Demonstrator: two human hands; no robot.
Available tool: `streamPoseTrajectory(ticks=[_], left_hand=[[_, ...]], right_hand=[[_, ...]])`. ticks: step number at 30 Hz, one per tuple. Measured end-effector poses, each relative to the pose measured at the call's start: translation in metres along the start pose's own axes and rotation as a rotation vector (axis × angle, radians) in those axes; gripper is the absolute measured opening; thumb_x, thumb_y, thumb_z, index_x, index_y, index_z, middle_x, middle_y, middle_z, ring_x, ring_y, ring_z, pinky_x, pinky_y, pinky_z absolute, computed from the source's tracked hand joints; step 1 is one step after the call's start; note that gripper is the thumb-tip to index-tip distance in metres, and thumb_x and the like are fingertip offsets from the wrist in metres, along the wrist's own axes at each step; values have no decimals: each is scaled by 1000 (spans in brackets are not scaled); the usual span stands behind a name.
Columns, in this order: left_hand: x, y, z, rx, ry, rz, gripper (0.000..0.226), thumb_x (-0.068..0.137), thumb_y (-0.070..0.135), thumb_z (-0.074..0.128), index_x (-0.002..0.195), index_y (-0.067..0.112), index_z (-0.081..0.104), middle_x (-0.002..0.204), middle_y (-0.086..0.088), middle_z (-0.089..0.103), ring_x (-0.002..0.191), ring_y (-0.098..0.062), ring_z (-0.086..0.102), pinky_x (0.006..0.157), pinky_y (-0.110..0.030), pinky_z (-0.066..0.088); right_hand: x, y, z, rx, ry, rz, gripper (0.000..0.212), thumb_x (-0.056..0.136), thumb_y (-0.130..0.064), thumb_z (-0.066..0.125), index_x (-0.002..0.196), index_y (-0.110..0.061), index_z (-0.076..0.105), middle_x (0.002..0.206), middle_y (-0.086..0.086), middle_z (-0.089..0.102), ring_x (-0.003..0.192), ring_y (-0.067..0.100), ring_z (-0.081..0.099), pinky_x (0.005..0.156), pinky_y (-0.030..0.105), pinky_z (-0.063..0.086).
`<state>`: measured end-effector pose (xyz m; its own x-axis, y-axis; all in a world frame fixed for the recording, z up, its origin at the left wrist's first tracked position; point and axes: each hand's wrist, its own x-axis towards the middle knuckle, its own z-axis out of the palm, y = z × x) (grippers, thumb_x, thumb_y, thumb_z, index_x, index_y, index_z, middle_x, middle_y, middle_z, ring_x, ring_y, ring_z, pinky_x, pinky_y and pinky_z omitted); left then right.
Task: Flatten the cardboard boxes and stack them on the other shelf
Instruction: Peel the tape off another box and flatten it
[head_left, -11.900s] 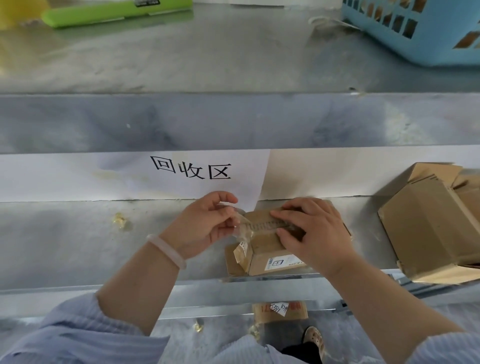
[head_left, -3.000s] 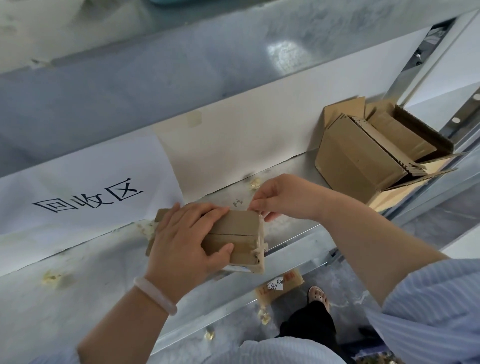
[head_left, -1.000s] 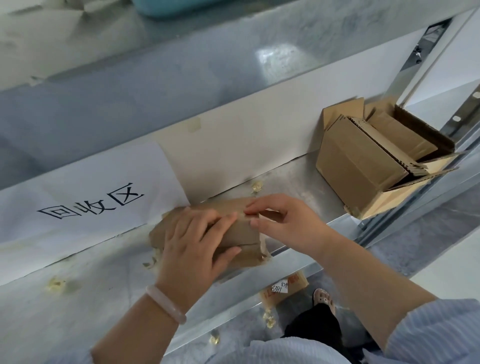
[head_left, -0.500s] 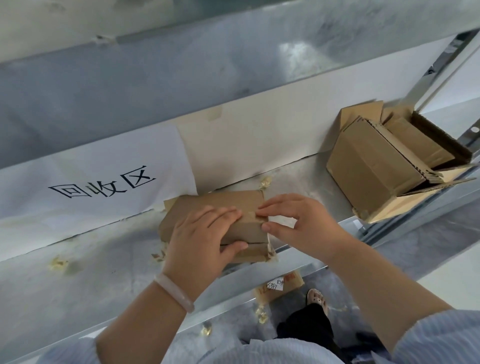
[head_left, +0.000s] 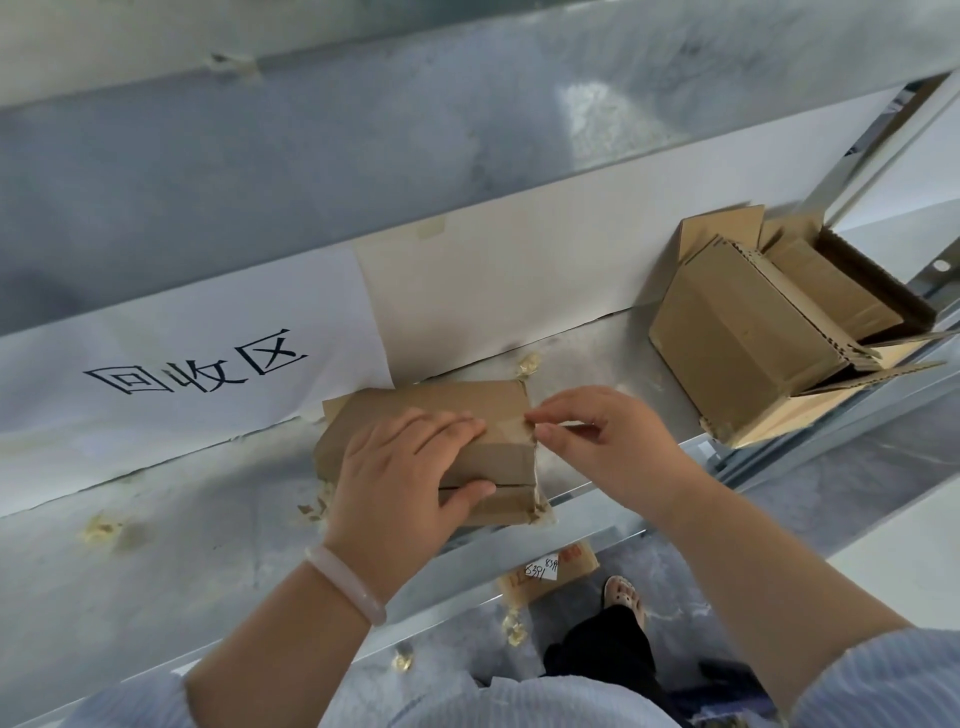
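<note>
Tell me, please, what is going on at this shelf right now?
A person is working on a small cardboard box lying on the metal shelf. The left hand presses it down while the right hand pinches a tape strip at its right edge. The larger open boxes at the right are not yet flattened.

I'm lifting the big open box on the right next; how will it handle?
The big box is probably light for its size: plain corrugated cardboard. Its flaps stand open and loose, so they will likely flop. The smaller boxes tucked inside may slide out if it tips.
</note>
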<state>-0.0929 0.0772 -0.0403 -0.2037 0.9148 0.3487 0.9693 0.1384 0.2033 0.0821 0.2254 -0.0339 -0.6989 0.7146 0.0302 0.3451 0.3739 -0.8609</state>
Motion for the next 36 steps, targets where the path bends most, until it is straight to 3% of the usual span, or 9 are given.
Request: streamPoseTrajectory(ticks=[3,7,9,12,17,22,25,30,36], left_hand=[[-7,-1,4,12,41,36,47,79,57,62,117,29,65,119,15,63,109,-13,55,93,-34,43],[-10,-2,5,45,59,79,45,81,59,59,113,29,68,116,15,64,106,-15,57,88,-35,44],[-8,-2,4,54,36,70,47,79,62,58,112,30,68,117,15,64,107,-15,58,88,-35,44],[-3,-2,3,68,-55,28,53,74,65,60,115,32,64,123,10,62,111,-18,58,91,-39,45],[-1,-4,12,139,-302,-63,77,68,73,60,136,39,48,143,4,48,130,-25,45,105,-53,35],[-6,-11,24,188,-238,-31,75,73,76,53,138,39,48,142,1,49,127,-27,47,101,-55,36],[-7,-14,28,199,-205,-22,74,75,78,48,138,40,47,142,2,49,127,-27,47,102,-54,35],[-8,-14,30,188,-174,-21,74,71,76,58,135,40,51,140,2,51,125,-27,49,100,-54,37],[-7,-13,29,173,-173,-37,73,69,75,60,133,40,53,138,2,53,124,-27,50,100,-54,37]], right_hand=[[-3,0,0,-64,15,-41,13,81,-25,76,90,-34,76,93,-20,68,92,-9,59,79,3,42],[-6,0,0,-50,-24,-43,10,79,-24,78,83,-33,76,88,-14,69,87,0,63,79,17,52],[-7,-1,1,-47,-23,4,10,78,-25,79,81,-34,75,85,-15,69,82,-2,64,75,13,51],[-6,-2,2,-35,-23,95,11,76,-29,80,77,-38,72,76,-23,69,73,-8,63,64,5,45],[-9,8,16,-40,-81,217,16,75,-27,82,73,-36,68,68,-29,67,65,-11,62,57,3,42],[-19,16,31,106,43,266,19,80,-26,78,88,-40,69,80,-26,69,75,-6,65,67,6,48],[-22,12,38,208,90,304,21,81,-26,76,98,-38,70,82,-27,70,77,-7,65,64,4,46],[-23,7,49,202,203,395,19,78,-23,79,93,-33,73,72,-25,70,70,-9,65,61,5,47],[-22,8,49,198,225,425,13,76,-26,81,85,-33,73,72,-23,70,69,-8,64,58,5,45]])
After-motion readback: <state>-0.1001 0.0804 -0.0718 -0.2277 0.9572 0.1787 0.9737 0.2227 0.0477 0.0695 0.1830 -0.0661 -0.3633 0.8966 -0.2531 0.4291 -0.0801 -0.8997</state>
